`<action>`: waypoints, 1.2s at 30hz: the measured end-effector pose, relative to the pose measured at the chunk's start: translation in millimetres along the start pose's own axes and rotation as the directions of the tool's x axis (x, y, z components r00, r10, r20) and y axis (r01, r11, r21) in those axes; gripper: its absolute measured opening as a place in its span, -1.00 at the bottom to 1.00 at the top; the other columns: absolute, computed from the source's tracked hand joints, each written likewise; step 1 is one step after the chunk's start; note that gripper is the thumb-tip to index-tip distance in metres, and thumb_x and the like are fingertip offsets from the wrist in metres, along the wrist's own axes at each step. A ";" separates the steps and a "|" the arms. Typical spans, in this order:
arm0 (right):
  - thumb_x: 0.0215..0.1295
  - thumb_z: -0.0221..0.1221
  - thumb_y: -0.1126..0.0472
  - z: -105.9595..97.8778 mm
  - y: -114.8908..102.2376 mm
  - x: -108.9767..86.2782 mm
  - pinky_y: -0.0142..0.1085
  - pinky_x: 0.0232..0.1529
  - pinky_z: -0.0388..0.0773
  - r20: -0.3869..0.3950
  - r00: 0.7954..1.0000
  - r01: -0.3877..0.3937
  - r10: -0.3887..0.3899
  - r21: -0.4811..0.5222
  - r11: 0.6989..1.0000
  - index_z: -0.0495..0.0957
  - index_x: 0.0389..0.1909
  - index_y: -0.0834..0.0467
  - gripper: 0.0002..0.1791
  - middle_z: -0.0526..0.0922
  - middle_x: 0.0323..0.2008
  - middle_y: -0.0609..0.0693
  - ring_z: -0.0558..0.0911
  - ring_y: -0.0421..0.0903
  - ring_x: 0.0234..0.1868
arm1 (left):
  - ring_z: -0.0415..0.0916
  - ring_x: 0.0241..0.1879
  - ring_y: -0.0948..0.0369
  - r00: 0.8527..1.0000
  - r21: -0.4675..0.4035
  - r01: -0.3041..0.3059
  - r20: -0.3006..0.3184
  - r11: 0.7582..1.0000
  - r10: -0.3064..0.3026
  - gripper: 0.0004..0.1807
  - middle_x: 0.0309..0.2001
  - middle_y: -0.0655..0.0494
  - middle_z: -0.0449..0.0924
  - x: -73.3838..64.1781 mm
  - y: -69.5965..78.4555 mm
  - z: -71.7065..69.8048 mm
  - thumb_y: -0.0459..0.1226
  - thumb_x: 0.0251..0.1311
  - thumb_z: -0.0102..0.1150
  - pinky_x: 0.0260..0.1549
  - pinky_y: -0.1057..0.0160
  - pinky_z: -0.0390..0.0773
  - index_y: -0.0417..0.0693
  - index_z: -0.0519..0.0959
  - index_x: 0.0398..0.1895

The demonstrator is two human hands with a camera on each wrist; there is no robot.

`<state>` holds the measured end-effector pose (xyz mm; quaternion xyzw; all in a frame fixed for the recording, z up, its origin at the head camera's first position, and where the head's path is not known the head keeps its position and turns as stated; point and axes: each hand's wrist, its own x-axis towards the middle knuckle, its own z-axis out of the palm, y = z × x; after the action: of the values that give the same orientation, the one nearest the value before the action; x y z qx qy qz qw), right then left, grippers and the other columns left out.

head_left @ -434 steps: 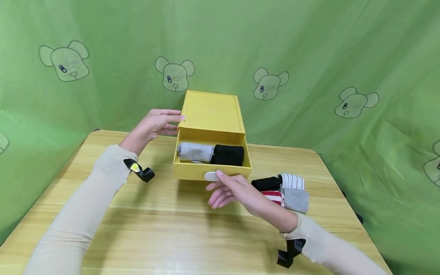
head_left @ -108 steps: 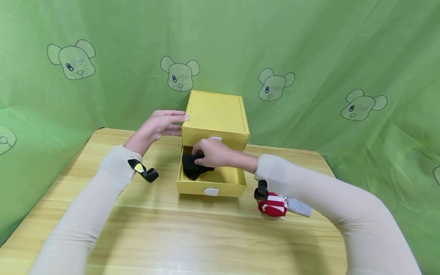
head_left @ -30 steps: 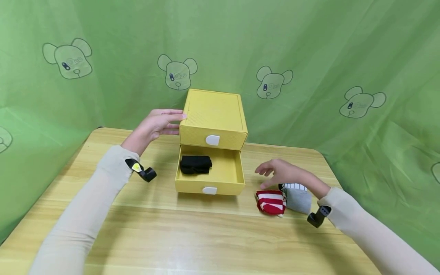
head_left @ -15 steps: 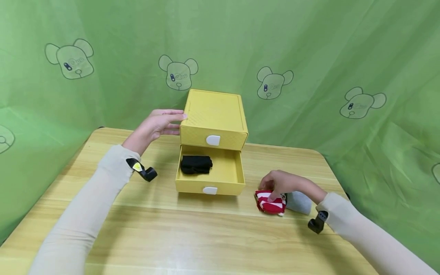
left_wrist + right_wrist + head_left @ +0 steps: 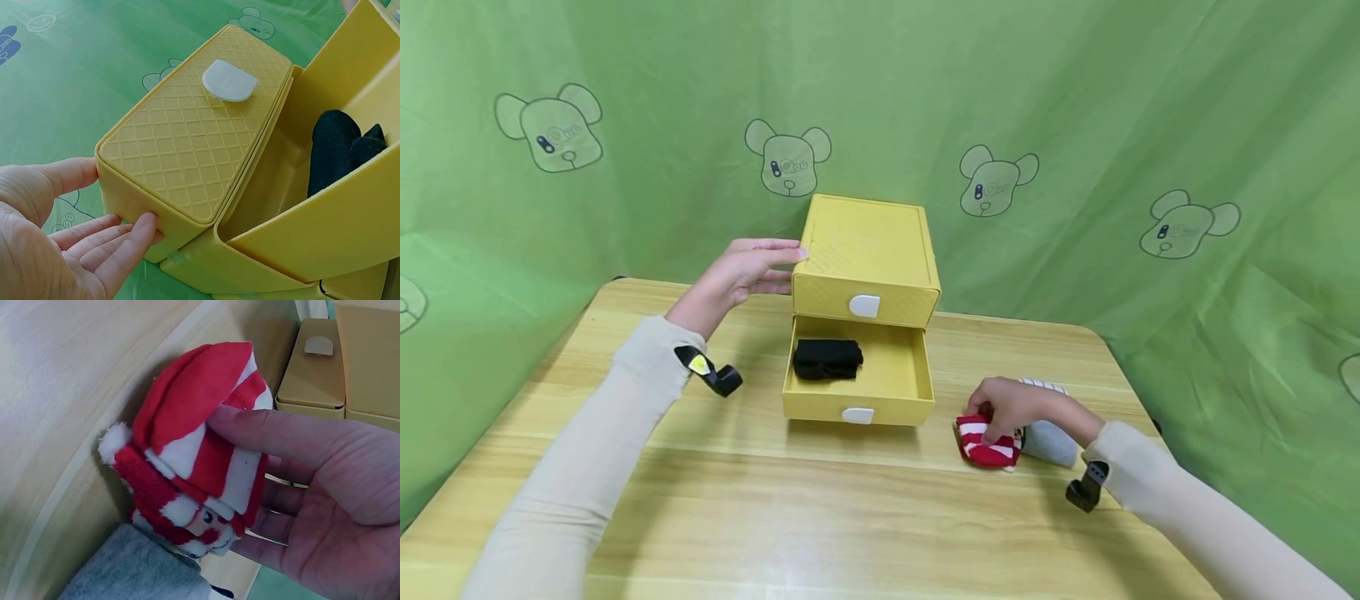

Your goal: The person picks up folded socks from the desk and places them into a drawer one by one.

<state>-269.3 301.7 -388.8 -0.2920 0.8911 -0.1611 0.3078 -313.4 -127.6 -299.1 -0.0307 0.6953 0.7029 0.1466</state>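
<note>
A yellow two-drawer box (image 5: 872, 237) stands at the back of the table, its upper drawer (image 5: 895, 305) pushed in and its lower drawer (image 5: 891, 408) pulled out. A folded black sock (image 5: 827, 359) lies at the left inside the lower drawer. My left hand (image 5: 741, 271) rests straight fingers and thumb against the box's left side. To the right of the box, my right hand (image 5: 1011, 408) pinches a folded red-and-white striped sock (image 5: 215, 444) between thumb and fingers. This sock has a white pompom and a small face; it appears low at the tabletop.
Beside the striped sock lie a folded grey sock (image 5: 1049, 442) and a white sock with dark stripes (image 5: 1043, 385), partly hidden by my right hand. White tabs (image 5: 864, 306) mark the drawer fronts. A green curtain (image 5: 880, 100) hangs behind the wooden table (image 5: 775, 517).
Earlier, the upper drawer with grey and black socks was pushed in and the lower one opened. A black sock went into it. My right hand then moved right and took hold of the striped sock.
</note>
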 end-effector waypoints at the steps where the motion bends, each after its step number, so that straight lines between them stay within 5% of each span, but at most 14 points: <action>1: 0.04 0.44 0.40 -0.1 -0.6 0.2 -0.44 -0.41 0.55 -0.003 1.000 0.004 -0.004 0.002 1.000 0.66 -0.32 0.16 -0.80 0.63 -0.43 -0.08 0.50 -0.23 -0.40 | 0.46 0.36 -0.10 1.000 -0.002 0.001 -0.002 1.000 -0.001 -0.36 0.45 -0.12 0.40 -0.2 0.0 0.0 -0.21 0.39 0.27 0.29 0.07 0.61 -0.09 0.35 0.49; 18: 0.09 0.42 0.41 -23.5 -16.0 -3.9 -0.45 -0.44 0.52 -0.025 0.996 0.088 -0.088 -0.005 0.996 0.56 -0.34 0.19 -0.78 0.56 -0.46 -0.11 0.47 -0.25 -0.43 | 0.49 0.34 -0.10 1.000 0.006 -0.005 -0.006 1.000 0.005 -0.37 0.45 -0.08 0.41 -1.6 -0.5 0.0 -0.21 0.40 0.26 0.26 0.09 0.64 -0.08 0.36 0.49; 30: 0.17 0.40 0.37 -85.4 -78.7 -32.8 -0.38 -0.23 0.70 -0.111 0.972 0.196 -0.206 -0.094 0.976 0.63 -0.14 0.16 -0.75 0.71 -0.29 -0.07 0.63 -0.17 -0.27 | 0.49 0.34 -0.09 1.000 -0.002 0.000 -0.009 1.000 0.000 -0.38 0.44 -0.10 0.42 -1.7 0.0 -0.3 -0.22 0.40 0.25 0.23 0.11 0.65 -0.08 0.37 0.48; 36: 0.24 0.37 0.36 -99.0 -113.7 -32.9 -0.37 -0.20 0.75 -0.155 0.956 0.230 -0.248 -0.124 0.965 0.64 -0.06 0.20 -0.74 0.75 -0.23 -0.04 0.68 -0.14 -0.22 | 0.48 0.35 -0.09 1.000 0.015 -0.011 -0.005 1.000 0.011 -0.39 0.47 -0.08 0.39 -2.2 -0.5 -0.8 -0.22 0.41 0.24 0.30 0.06 0.60 -0.10 0.36 0.48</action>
<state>-263.9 244.4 -245.7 -0.3986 0.8793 -0.1745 0.1938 -311.2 -128.7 -299.1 -0.0277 0.7010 0.6984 0.1414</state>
